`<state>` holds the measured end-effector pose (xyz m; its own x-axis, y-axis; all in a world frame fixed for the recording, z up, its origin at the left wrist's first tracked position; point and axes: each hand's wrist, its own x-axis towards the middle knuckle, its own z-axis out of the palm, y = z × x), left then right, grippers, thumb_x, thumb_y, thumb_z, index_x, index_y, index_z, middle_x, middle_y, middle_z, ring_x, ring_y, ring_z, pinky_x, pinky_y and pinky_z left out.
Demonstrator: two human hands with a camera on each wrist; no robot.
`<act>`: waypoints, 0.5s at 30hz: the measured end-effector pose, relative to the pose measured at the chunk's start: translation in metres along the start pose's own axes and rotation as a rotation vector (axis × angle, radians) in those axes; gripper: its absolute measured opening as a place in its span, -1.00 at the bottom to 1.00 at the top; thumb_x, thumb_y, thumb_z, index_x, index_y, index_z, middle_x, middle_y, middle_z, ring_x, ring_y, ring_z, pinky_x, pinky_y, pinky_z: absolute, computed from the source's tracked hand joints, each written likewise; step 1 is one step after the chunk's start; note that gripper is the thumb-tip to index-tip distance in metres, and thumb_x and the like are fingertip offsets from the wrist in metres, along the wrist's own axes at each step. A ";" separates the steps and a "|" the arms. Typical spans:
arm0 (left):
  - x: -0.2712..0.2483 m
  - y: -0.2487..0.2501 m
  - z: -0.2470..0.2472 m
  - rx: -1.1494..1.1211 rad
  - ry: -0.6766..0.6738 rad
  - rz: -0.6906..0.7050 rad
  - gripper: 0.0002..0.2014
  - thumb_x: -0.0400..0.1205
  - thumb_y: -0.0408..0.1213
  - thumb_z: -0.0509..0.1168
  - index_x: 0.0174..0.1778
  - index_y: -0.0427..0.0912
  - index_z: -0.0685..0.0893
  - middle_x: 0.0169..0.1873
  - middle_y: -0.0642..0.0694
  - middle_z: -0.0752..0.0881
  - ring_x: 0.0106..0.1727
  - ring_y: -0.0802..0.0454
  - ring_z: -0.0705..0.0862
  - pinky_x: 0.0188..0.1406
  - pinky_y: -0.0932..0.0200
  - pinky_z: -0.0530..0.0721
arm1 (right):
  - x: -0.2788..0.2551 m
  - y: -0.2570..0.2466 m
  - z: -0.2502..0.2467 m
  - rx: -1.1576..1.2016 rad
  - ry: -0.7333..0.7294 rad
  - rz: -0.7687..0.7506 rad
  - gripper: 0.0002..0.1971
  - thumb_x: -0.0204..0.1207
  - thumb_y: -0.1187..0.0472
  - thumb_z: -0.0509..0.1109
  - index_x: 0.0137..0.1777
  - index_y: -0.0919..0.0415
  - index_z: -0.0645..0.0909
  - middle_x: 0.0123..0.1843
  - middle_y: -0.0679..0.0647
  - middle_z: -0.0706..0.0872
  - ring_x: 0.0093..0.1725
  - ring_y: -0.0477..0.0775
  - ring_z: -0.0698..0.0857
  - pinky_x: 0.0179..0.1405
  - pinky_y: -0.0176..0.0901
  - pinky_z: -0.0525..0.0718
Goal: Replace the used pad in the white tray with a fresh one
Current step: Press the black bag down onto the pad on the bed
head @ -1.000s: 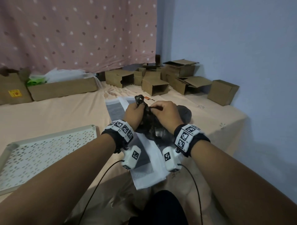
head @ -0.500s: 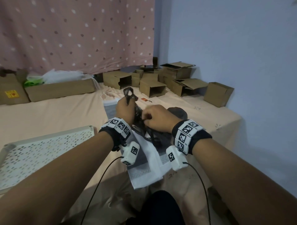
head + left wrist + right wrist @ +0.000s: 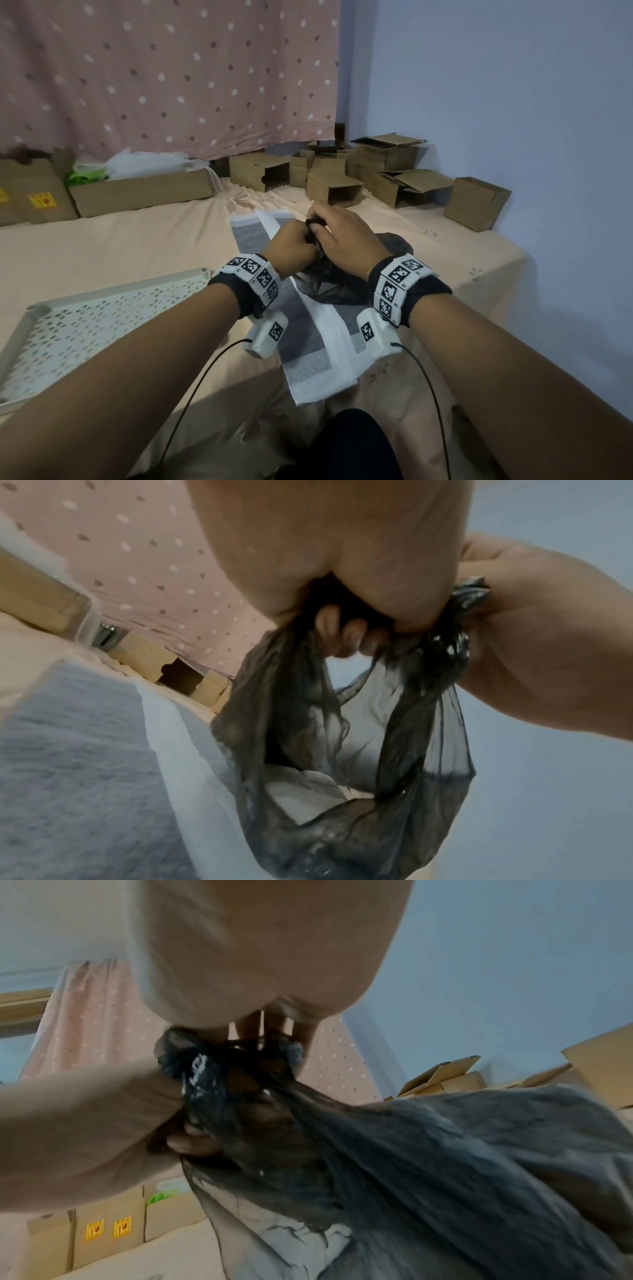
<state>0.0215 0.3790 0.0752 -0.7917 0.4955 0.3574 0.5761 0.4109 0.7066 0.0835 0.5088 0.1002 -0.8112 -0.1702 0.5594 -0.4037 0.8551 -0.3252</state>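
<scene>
A thin black plastic bag [image 3: 337,289] sits on the bed between my wrists, with a crumpled white pad [image 3: 308,791] showing through it. My left hand [image 3: 291,243] and right hand [image 3: 346,236] meet at the bag's top, and each grips a twisted strand of the bag's mouth [image 3: 219,1069]. In the left wrist view my curled fingers [image 3: 342,637] hold the plastic. A flat grey-and-white pad [image 3: 308,335] lies spread on the bed under the bag. The white perforated tray [image 3: 113,287] rests to the left with no pad in it.
Several open cardboard boxes [image 3: 335,188] stand along the back and right by the blue wall. A long carton [image 3: 140,195] with white and green plastic bags lies at the back left under the dotted curtain. Cables hang from both wrist cameras.
My left hand has come down from its raised pull on the bag's strand. My right hand has moved forward and over it, so both now meet at the bag's top.
</scene>
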 end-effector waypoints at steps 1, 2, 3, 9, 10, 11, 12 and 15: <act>-0.001 -0.002 -0.001 -0.019 0.040 -0.006 -0.90 0.46 -0.53 0.32 -0.33 -0.38 0.72 -0.39 -0.33 0.76 -0.35 -0.12 0.70 -0.33 0.02 0.66 | 0.000 -0.001 0.000 0.000 -0.040 0.029 -0.92 0.68 0.21 0.22 0.11 0.12 0.50 -0.05 0.06 0.66 -0.06 0.14 0.59 -0.05 0.13 0.62; -0.002 -0.003 -0.002 -0.040 0.080 -0.007 -0.90 0.44 -0.51 0.33 -0.33 -0.33 0.73 -0.41 -0.27 0.77 -0.37 -0.08 0.71 -0.35 0.07 0.67 | 0.000 -0.002 0.001 0.004 -0.064 0.055 -0.92 0.70 0.21 0.20 0.13 0.13 0.47 -0.06 0.08 0.65 -0.08 0.15 0.59 -0.06 0.13 0.62; -0.003 -0.005 -0.002 -0.066 0.101 -0.008 -0.90 0.44 -0.50 0.34 -0.33 -0.28 0.74 -0.42 -0.20 0.76 -0.38 -0.02 0.71 -0.38 0.13 0.68 | 0.001 -0.002 0.002 0.007 -0.070 0.083 -0.92 0.72 0.22 0.18 0.14 0.13 0.45 -0.06 0.11 0.66 -0.10 0.17 0.60 -0.07 0.13 0.63; -0.013 -0.012 -0.013 0.181 -0.078 0.146 -0.74 0.44 -0.50 0.43 -0.30 -0.02 0.59 -0.40 0.07 0.64 -0.36 0.22 0.59 -0.34 0.32 0.46 | 0.001 0.010 0.012 0.033 0.033 0.426 -0.88 0.66 0.19 0.26 0.07 0.10 0.64 -0.11 0.07 0.73 -0.08 0.16 0.67 -0.12 -0.01 0.61; -0.014 -0.014 -0.013 0.206 -0.060 0.183 -0.76 0.45 -0.50 0.43 -0.29 -0.05 0.61 -0.40 0.07 0.64 -0.36 0.22 0.58 -0.34 0.28 0.45 | 0.002 0.013 0.012 0.048 0.005 0.484 -0.87 0.63 0.20 0.31 0.00 0.12 0.69 -0.10 0.05 0.73 -0.05 0.14 0.67 -0.10 -0.05 0.59; -0.014 -0.016 -0.014 0.192 -0.032 0.189 -0.79 0.44 -0.51 0.42 -0.28 -0.09 0.63 -0.39 0.04 0.66 -0.35 0.19 0.59 -0.33 0.25 0.48 | 0.002 0.014 0.012 0.085 -0.030 0.530 -0.86 0.60 0.22 0.34 -0.08 0.13 0.75 -0.09 0.05 0.75 -0.02 0.13 0.69 -0.05 -0.07 0.60; -0.013 -0.017 -0.014 0.155 0.010 0.174 -0.82 0.44 -0.51 0.42 -0.25 -0.13 0.66 -0.35 -0.01 0.70 -0.32 0.14 0.63 -0.33 0.23 0.54 | 0.002 0.015 0.013 0.153 -0.064 0.570 -0.83 0.58 0.26 0.36 -0.15 0.13 0.79 -0.11 0.06 0.78 -0.01 0.13 0.72 0.01 -0.08 0.65; -0.009 -0.020 -0.014 0.107 0.113 0.153 -0.79 0.43 -0.47 0.43 -0.12 -0.11 0.69 -0.12 -0.07 0.72 -0.11 -0.01 0.69 -0.18 0.25 0.68 | -0.002 0.013 0.014 0.393 -0.128 0.688 -0.73 0.55 0.41 0.34 -0.21 0.15 0.84 -0.24 0.08 0.80 -0.10 0.13 0.77 0.08 -0.08 0.76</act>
<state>0.0143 0.3552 0.0660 -0.7077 0.4720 0.5258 0.7048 0.4194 0.5721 0.0737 0.5130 0.0843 -0.9651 0.2569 0.0516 0.1045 0.5579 -0.8233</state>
